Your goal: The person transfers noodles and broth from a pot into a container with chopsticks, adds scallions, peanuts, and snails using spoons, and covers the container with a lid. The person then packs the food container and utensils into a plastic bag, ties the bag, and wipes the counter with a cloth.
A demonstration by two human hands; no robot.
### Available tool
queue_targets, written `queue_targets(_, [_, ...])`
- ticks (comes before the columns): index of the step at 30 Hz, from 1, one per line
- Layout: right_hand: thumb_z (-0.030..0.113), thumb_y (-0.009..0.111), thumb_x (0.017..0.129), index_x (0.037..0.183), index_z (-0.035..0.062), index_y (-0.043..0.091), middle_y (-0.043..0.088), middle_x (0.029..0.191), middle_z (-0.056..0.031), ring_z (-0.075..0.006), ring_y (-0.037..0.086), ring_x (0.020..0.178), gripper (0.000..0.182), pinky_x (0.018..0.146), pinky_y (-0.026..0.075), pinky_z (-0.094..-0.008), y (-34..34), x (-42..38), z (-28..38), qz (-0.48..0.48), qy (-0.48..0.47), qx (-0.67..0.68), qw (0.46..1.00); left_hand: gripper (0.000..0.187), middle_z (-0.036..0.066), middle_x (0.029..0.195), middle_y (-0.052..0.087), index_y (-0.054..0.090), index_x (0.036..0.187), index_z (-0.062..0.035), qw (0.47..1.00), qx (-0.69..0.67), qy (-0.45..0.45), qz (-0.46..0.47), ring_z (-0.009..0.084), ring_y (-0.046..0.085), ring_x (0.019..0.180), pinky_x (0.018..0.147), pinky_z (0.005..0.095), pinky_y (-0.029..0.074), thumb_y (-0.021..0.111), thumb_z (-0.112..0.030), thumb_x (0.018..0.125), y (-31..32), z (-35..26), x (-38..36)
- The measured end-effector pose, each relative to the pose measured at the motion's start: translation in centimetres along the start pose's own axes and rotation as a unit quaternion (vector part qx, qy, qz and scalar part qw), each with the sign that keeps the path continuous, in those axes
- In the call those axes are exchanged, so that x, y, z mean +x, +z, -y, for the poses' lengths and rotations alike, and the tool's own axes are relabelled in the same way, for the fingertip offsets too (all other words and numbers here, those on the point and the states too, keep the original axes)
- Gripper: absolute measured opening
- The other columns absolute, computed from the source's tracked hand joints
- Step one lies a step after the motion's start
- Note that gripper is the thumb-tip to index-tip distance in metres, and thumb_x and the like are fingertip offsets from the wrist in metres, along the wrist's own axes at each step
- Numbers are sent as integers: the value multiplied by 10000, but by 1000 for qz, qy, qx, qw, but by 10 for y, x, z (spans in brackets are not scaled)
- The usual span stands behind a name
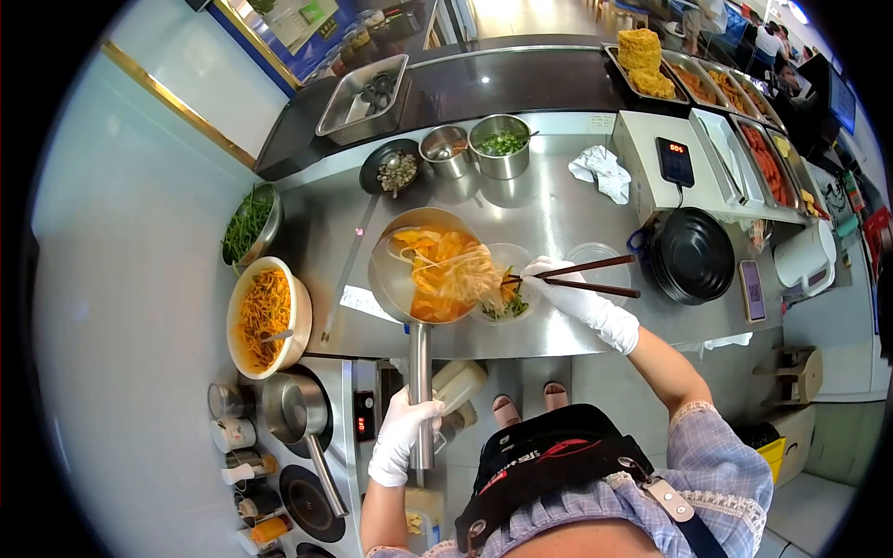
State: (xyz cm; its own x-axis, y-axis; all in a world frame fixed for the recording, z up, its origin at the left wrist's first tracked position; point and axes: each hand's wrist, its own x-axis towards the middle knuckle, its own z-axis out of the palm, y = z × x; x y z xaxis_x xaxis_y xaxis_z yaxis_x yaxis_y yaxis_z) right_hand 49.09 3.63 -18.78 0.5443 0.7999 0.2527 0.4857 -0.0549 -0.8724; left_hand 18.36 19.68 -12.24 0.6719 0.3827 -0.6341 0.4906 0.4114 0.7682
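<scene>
My left hand (400, 435), in a white glove, is wrapped round the long steel handle of a saucepan (421, 372). The pan is held over the steel counter and contains orange broth, noodles (470, 279) and yellow-orange pieces. In my right hand (567, 290), also gloved, is a pair of dark chopsticks (595, 281), their tips among the noodles at the pan's right rim. Noodles reach across that rim to a clear bowl (510, 256) with shredded greens (507, 305) in it. Close to my right hand lies a clear round lid or bowl (593, 253).
Pots of chopped scallions (502, 141) and other toppings stand behind. A cream bowl of orange shreds (263, 316) and a bowl of greens (249, 223) are at left. Stacked black bowls (690, 256) and a phone (752, 290) sit right. Another saucepan (296, 409) rests on a burner.
</scene>
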Motion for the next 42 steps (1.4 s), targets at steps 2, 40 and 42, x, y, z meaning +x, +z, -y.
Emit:
queue_targets(2, [86,582,857,910,27,625,615,875,-96,-234,603,814,91,724,489,-315,-3,0,2,5,7,3,1000,267,67,673,551,484,938,-30,1000,5,0,-5,136,533,483,428,285,459,660,-41,737,4,-4,-2])
queue_targets(40, [43,600,853,881,2,644,638,872,-62,-128,586,815,66,750,459,-261,-65,-8,60,-112,-18,196,974,244,43,665,553,498,947,-13,997,69,36,-9,113,527,486,440,261,458,650,-23,757,13,0,6])
queue_targets(42, [41,604,845,876,1,645,635,870,-65,-136,585,814,66,753,457,-267,-58,-1,59,-98,-22,206,973,239,49,673,559,502,948,-6,996,79,31,-12,110,527,487,425,265,459,646,-19,758,12,0,6])
